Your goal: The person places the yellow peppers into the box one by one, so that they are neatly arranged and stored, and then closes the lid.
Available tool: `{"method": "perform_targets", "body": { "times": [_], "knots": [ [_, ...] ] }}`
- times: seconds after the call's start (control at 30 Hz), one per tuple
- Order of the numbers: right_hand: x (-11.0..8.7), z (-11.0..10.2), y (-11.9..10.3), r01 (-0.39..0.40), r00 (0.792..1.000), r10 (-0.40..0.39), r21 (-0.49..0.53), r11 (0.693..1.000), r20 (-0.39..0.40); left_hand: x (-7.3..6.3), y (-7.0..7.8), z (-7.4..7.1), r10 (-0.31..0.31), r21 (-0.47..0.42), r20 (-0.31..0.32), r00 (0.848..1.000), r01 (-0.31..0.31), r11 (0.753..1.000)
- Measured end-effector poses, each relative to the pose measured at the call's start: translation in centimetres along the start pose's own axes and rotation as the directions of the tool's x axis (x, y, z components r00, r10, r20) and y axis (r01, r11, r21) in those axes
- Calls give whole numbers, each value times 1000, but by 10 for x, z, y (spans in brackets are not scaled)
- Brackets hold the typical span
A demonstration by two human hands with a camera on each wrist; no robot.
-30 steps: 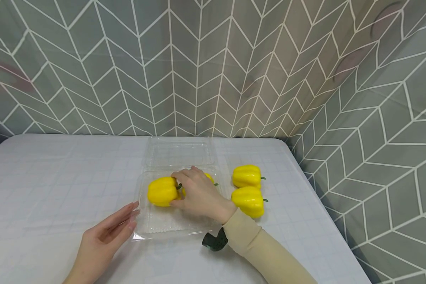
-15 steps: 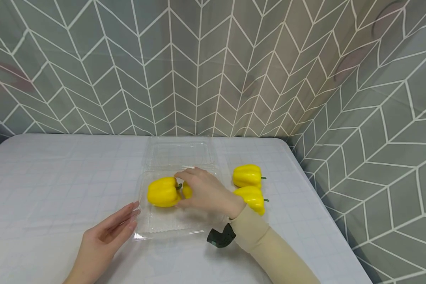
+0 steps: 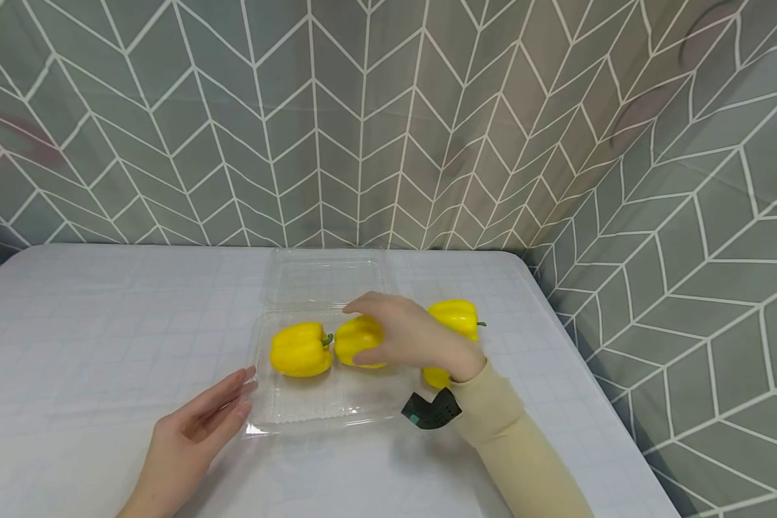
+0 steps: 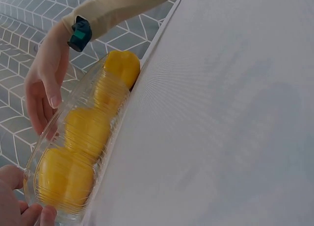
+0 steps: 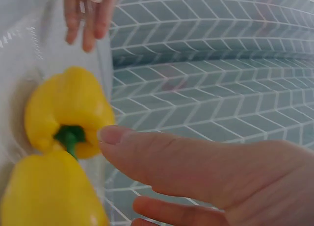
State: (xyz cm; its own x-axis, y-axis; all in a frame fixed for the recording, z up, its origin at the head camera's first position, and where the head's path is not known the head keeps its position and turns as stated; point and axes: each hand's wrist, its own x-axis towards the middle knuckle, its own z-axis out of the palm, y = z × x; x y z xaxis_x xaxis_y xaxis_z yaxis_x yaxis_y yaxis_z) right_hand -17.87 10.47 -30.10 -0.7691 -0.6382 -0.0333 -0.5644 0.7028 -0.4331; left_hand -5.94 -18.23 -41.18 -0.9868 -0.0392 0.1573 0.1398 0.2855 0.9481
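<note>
A clear plastic clamshell box (image 3: 311,404) lies with its lid folded back on the table. Inside it a yellow bell pepper (image 3: 300,351) sits at the left, its green stem pointing right. Beside that lies a second yellow bell pepper (image 3: 355,342), partly covered by my right hand (image 3: 417,334). That hand hovers over it with spread fingers and grips nothing; its thumb (image 5: 162,157) shows in the right wrist view. My left hand (image 3: 191,432) touches the box's left side with extended fingertips. In the left wrist view its fingers (image 4: 32,215) meet the clear wall.
Right of the box, a bell pepper (image 3: 456,316) lies toward the back. Another bell pepper (image 3: 436,378) lies in front of it, mostly hidden by my right wrist. The clear lid (image 3: 326,280) lies flat behind the box, close to the patterned curtain (image 3: 337,144).
My right hand has drawn off to the right, exposing the second pepper in the box. Its fingers have come away from between the two peppers. The left hand stays in place.
</note>
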Motion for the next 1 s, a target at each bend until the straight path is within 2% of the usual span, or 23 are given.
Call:
{"method": "perform_targets", "body": {
  "times": [0.17, 0.37, 0.77, 1.0],
  "knots": [
    [-8, -15, 7, -11, 1000, 11, 18, 1000, -12, 1, 0, 0, -8, 6, 2, 1000, 8, 1000],
    [-16, -27, 15, -50, 999, 51, 38, 998, -20, 1, -2, 2, 26, -5, -6, 1000, -26, 1000],
    [-35, -50, 42, -124, 989, 128, 63, 990, -73, 0, -3, 1, 52, -53, 5, 999, -51, 997],
    [-45, -60, 59, -174, 978, 183, 101, 980, -97, -1, -2, 1, 36, -72, 3, 999, -36, 997]
  ]
}}
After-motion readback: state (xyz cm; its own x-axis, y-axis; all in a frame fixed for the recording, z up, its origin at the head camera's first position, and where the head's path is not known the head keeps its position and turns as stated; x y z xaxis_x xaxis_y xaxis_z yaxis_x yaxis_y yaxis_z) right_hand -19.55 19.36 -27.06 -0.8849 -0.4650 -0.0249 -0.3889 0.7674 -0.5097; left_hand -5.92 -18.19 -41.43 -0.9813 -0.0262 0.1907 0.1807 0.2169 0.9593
